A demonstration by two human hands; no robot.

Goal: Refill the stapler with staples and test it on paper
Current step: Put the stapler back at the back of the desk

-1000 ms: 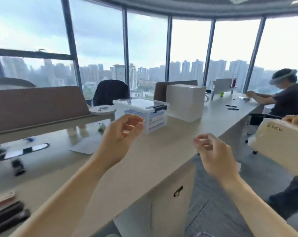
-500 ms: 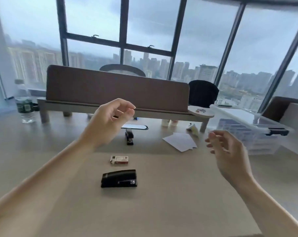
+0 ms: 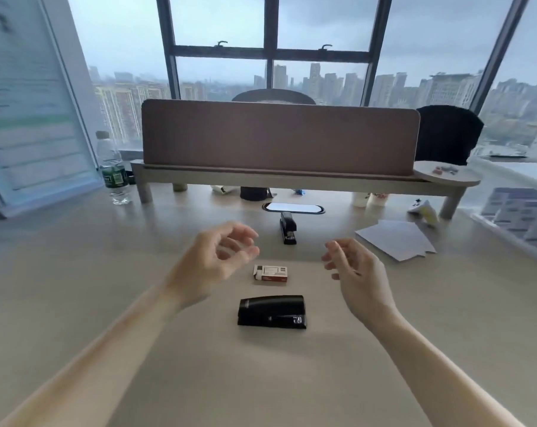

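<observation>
Both the left hand and the right hand hover loosely curled and empty above the desk; the black stapler lies closed just nearer than the staple box; paper waits far right; best to steady the base before lifting its lid.

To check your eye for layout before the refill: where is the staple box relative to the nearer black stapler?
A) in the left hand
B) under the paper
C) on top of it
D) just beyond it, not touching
D: the staple box lies on the desk just beyond the stapler, with bare desk between them.
</observation>
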